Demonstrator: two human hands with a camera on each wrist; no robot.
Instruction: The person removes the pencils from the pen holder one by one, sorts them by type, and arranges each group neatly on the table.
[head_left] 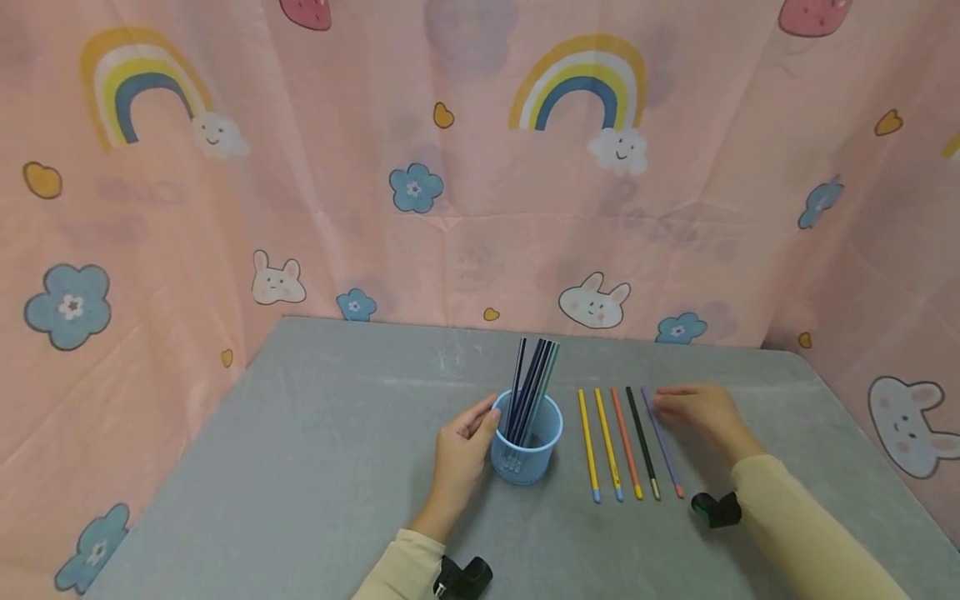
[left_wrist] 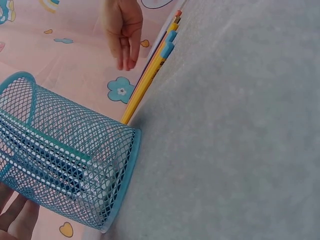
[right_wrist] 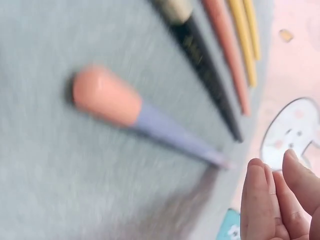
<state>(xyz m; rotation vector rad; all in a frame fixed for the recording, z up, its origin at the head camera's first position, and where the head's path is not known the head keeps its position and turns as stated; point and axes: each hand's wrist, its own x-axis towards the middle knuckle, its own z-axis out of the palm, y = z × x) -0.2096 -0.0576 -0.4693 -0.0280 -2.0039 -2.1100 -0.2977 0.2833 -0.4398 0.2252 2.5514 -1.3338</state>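
A light-blue mesh pencil cup [head_left: 526,462] stands upright with several dark, slim sticks [head_left: 533,387] and a greenish one in it. My left hand [head_left: 459,454] holds the cup at its left side, thumb by the rim; in the left wrist view its fingers [left_wrist: 22,217] lie against the mesh. Right of the cup, several pencils lie in a row: two yellow, a red pencil [head_left: 626,437], a black pencil [head_left: 642,442] and a purple pencil [head_left: 663,442]. My right hand [head_left: 701,412] is beside the purple pencil's far end, fingers fairly straight with nothing between them.
The grey table [head_left: 322,467] reaches back to a pink curtain [head_left: 480,267] printed with rainbows, flowers and rabbits. Black wrist cameras sit on both sleeves, the right one [head_left: 716,510] close to the purple pencil's near end.
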